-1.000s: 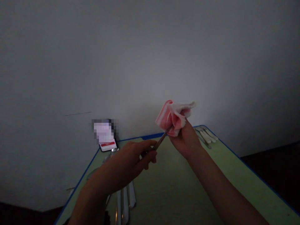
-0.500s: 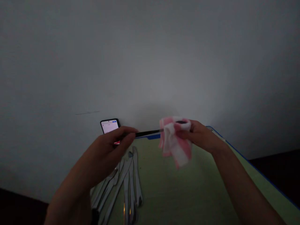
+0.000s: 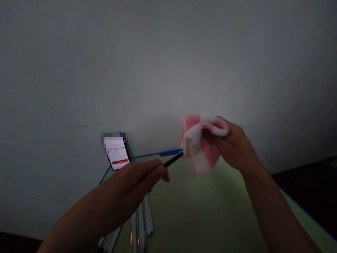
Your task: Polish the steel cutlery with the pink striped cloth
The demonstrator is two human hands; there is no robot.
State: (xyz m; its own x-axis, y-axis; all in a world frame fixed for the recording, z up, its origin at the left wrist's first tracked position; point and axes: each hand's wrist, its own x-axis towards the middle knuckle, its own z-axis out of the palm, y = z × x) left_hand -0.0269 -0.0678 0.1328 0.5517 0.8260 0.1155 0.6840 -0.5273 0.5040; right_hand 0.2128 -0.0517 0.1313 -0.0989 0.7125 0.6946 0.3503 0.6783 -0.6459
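My left hand (image 3: 142, 179) is closed on one end of a slim, dark piece of cutlery (image 3: 172, 160). The far end disappears into a pink-and-white cloth (image 3: 193, 140), so I cannot tell what kind it is. My right hand (image 3: 231, 144) grips the bunched cloth around that end, its fingertips partly covered by the folds. Both hands are raised above the green tabletop (image 3: 200, 211). Below my left forearm lie several metal table knives (image 3: 149, 218), side by side and partly hidden by the arm.
A phone (image 3: 117, 154) with a lit screen leans at the back left, against the grey wall (image 3: 168, 70). Blue edging (image 3: 171, 153) runs along the table's rim. Dark floor shows beyond the right side.
The cloth and my right hand have risen slightly to the right. My left hand has moved lower and right, tilting the cutlery up toward the cloth. The view has shifted, and fewer knives show.
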